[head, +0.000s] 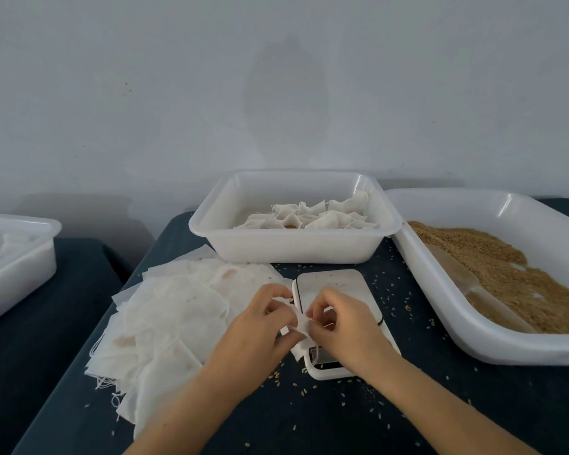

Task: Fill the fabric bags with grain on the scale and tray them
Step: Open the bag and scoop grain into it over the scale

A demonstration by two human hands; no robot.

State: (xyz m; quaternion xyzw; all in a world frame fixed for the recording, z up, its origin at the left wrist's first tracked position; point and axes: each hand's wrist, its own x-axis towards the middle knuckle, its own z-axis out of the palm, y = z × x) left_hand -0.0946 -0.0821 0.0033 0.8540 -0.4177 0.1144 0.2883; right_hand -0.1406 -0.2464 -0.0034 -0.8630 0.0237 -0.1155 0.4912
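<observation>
Fabric bag (301,325) is pinched between both hands just above the white scale (337,292), the left hand (263,323) curled on its left edge and the right hand (340,320) gripping its right edge with bent fingers. Empty bags (165,320) are heaped to the left (loosely fanned out). Filled bags (312,216) are held in the tray (293,247) behind the scale, and grain (506,277) is spread in the bin (473,339) at right.

The scene is lit dimly and evenly, with a cool grey cast. Soft shadows are thrown on the wall (286,93) behind the trays. Edges are bowed by wide-angle distortion, and fine detail is softened throughout.
</observation>
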